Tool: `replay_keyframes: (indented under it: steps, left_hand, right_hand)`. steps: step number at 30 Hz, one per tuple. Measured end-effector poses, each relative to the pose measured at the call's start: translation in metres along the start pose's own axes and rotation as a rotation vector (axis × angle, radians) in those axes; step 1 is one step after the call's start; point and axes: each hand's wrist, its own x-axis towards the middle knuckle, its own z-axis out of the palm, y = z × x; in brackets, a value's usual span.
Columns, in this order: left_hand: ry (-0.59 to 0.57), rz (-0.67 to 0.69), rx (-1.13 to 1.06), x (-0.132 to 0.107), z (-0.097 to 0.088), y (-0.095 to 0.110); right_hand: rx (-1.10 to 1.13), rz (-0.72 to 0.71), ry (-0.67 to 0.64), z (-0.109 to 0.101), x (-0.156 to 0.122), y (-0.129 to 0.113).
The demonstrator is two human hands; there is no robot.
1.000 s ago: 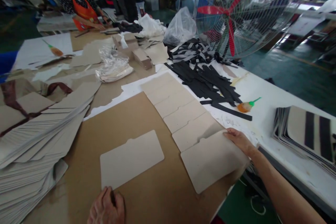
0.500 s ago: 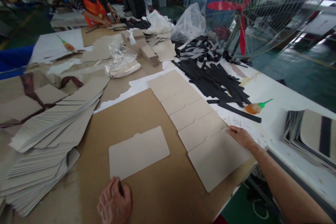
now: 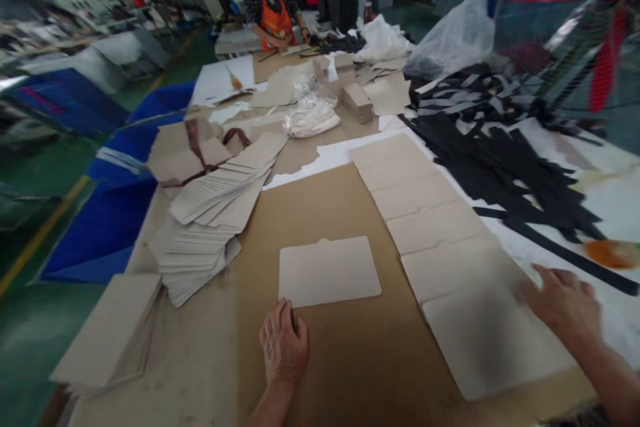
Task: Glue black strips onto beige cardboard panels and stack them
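A single beige card sheet [image 3: 327, 271] with rounded corners and a small tab lies flat on the brown board [image 3: 345, 360]. At its lower left corner rests my left hand [image 3: 285, 340], fingers curled together and thumb close by. What lies under those fingers is hidden; a dark spot shows beside the thumb. My right hand [image 3: 565, 300], smeared by motion, hovers near the right edge of a row of overlapping card sheets [image 3: 493, 347]. Its fingers are stretched out and nothing shows in them.
Fanned card stacks [image 3: 210, 227] and a neat pile [image 3: 113, 333] lie on the left. Black strips [image 3: 505, 173] and an orange bottle [image 3: 610, 253] lie right. Beyond are plastic-wrapped pieces [image 3: 313, 117], a red-bladed fan [image 3: 607, 67] and a co-worker in an orange apron [image 3: 277, 20].
The view has swung left. My right hand has let go of the nearest sheet's corner in the row and moved off it. My left hand stays at the single sheet's corner.
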Motion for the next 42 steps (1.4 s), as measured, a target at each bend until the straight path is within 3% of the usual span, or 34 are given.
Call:
replay_keyframes:
  steps: [2,3,6,8,10,13,18,24,31,36,42]
  left_hand:
    - [-0.011,-0.014,-0.023,-0.001,0.0,0.0]
    - [-0.011,-0.023,-0.032,-0.002,0.0,0.0]
    - [-0.004,-0.034,-0.033,-0.001,0.0,0.0]
    - [0.006,-0.026,-0.024,-0.001,0.001,0.0]
    - [0.011,-0.008,-0.02,0.0,0.002,-0.001]
    - [0.0,-0.005,0.0,0.002,0.002,-0.001]
    - [0.024,-0.051,0.001,0.009,0.003,0.004]
    - [0.025,-0.049,-0.026,0.015,-0.004,0.013]
    - [0.008,-0.025,0.009,0.009,-0.003,0.007]
    - [0.037,-0.021,0.013,0.003,0.01,-0.008]
    - [0.169,-0.026,-0.022,-0.003,0.027,-0.017]
  right_hand:
    - [0.031,-0.082,0.091,0.017,-0.011,-0.046]
    - [0.103,-0.178,0.067,0.027,-0.02,-0.077]
    - [0.359,-0.42,-0.232,0.059,-0.049,-0.187]
    - [0.367,-0.491,-0.368,0.074,-0.064,-0.254]
    - [0.304,-0.406,-0.415,0.081,-0.071,-0.304]
    - [0.318,-0.189,-0.462,0.08,-0.067,-0.341]
    - [0.444,0.038,-0.517,0.083,-0.052,-0.346]
    - [0.719,0.098,-0.588,0.093,-0.075,-0.333]
    - [0.906,0.151,-0.569,0.069,-0.08,-0.288]
    - [0.883,0.087,-0.576,0.071,-0.072,-0.275]
    - [0.634,-0.111,-0.547,0.095,-0.052,-0.294]
